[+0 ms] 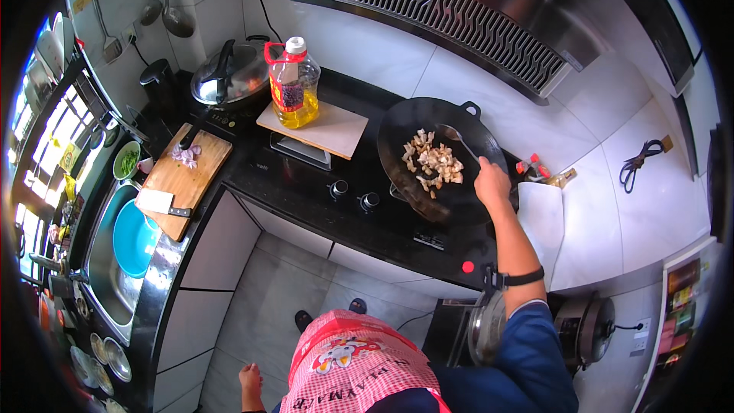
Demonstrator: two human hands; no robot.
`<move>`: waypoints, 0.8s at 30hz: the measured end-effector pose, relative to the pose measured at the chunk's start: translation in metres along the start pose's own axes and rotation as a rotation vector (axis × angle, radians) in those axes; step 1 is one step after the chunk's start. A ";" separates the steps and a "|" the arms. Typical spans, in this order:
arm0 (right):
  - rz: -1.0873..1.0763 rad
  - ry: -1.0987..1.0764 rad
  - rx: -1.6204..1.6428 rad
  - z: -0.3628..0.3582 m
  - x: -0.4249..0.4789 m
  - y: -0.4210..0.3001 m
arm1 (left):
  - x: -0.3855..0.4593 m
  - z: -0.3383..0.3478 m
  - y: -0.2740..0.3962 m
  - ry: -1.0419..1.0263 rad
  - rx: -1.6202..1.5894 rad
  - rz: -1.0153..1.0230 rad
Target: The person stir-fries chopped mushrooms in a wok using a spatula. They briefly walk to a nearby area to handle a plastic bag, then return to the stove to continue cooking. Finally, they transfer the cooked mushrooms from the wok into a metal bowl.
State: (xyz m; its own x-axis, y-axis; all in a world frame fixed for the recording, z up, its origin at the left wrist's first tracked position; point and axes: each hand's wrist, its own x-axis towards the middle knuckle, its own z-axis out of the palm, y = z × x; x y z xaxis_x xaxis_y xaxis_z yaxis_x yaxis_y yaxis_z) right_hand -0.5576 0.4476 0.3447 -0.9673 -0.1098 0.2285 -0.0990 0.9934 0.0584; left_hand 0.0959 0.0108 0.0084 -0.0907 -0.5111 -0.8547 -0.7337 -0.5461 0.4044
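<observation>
My right hand grips the handle of a metal cooking spoon or spatula, its head in the upper part of a black wok. Browned chopped pieces, apparently meat, lie in the middle of the wok, just left of the tool's handle. The wok stands on the right side of a black gas hob. Low in the picture, my left hand hangs beside the red checked apron with fingers curled and nothing visible in it.
A yellow oil bottle stands on a board left of the wok. A cleaver and chopped onion or shallot rest on a cutting board. Beyond are a lidded pan, a sink with a blue basin, and bottles.
</observation>
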 end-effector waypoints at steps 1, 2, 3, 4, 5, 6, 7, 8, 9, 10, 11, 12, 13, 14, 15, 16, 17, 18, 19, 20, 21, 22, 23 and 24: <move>0.014 -0.019 -0.012 0.005 0.007 -0.008 | 0.000 -0.005 -0.005 0.005 -0.003 -0.011; 0.033 -0.036 -0.037 0.009 0.011 -0.016 | 0.000 -0.009 -0.009 0.018 0.000 -0.059; 0.011 -0.053 -0.011 0.013 0.012 -0.023 | 0.000 -0.012 -0.012 0.004 -0.017 -0.015; -0.003 -0.068 0.003 0.016 0.010 -0.029 | 0.000 -0.015 -0.015 0.000 -0.026 -0.006; -0.016 -0.083 0.016 0.018 0.006 -0.034 | 0.000 -0.018 -0.017 -0.006 -0.034 0.002; -0.038 -0.089 0.054 0.018 0.002 -0.039 | 0.000 -0.018 -0.018 -0.005 -0.032 -0.001; -0.070 -0.096 0.079 0.018 -0.006 -0.041 | 0.001 -0.018 -0.018 -0.004 -0.027 -0.003; -0.100 -0.083 0.094 0.017 -0.015 -0.043 | 0.002 -0.016 -0.016 -0.009 -0.019 -0.012; -0.124 -0.068 0.101 0.014 -0.026 -0.044 | 0.005 -0.015 -0.012 -0.010 -0.008 -0.008; -0.156 -0.053 0.099 0.009 -0.036 -0.043 | 0.008 -0.013 -0.008 -0.015 0.005 -0.013; -0.188 -0.066 0.083 0.003 -0.047 -0.040 | 0.011 -0.010 -0.002 -0.019 0.024 -0.025; -0.203 -0.091 0.057 -0.004 -0.058 -0.036 | 0.015 -0.007 0.004 -0.041 0.031 0.012; -0.221 -0.109 0.029 -0.012 -0.070 -0.030 | 0.020 -0.005 0.012 -0.059 0.043 0.040; -0.263 -0.090 -0.024 -0.021 -0.083 -0.025 | 0.024 -0.004 0.020 -0.067 0.066 0.035; -0.261 -0.098 -0.053 -0.031 -0.094 -0.020 | 0.028 -0.003 0.029 -0.091 0.067 0.077; -0.260 -0.100 -0.088 -0.041 -0.105 -0.014 | 0.033 -0.001 0.040 -0.103 0.079 0.086; -0.265 -0.097 -0.129 -0.052 -0.114 -0.009 | 0.038 0.001 0.050 -0.116 0.089 0.096; -0.267 -0.071 -0.139 -0.063 -0.123 -0.004 | 0.041 0.004 0.059 -0.115 0.099 0.128; -0.240 -0.061 -0.121 -0.073 -0.132 0.000 | 0.044 0.006 0.068 -0.113 0.106 0.159; -0.205 -0.067 -0.117 -0.083 -0.141 0.005 | 0.046 0.008 0.077 -0.110 0.112 0.191; -0.162 -0.083 -0.124 -0.091 -0.148 0.008 | 0.048 0.011 0.085 -0.111 0.117 0.195; -0.135 -0.090 -0.093 -0.095 -0.156 0.008 | 0.049 0.014 0.093 -0.111 0.124 0.200; -0.147 -0.110 -0.086 -0.094 -0.159 0.007 | 0.050 0.016 0.099 -0.110 0.130 0.206; -0.154 -0.129 -0.090 -0.090 -0.163 0.006 | 0.049 0.018 0.103 -0.107 0.136 0.214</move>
State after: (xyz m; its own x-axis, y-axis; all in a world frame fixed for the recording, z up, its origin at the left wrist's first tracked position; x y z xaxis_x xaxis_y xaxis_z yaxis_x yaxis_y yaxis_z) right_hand -0.3797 0.4681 0.3956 -0.9648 -0.2491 0.0846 -0.2322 0.9576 0.1706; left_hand 0.0034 -0.0584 0.0021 -0.3183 -0.5283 -0.7871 -0.7736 -0.3352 0.5378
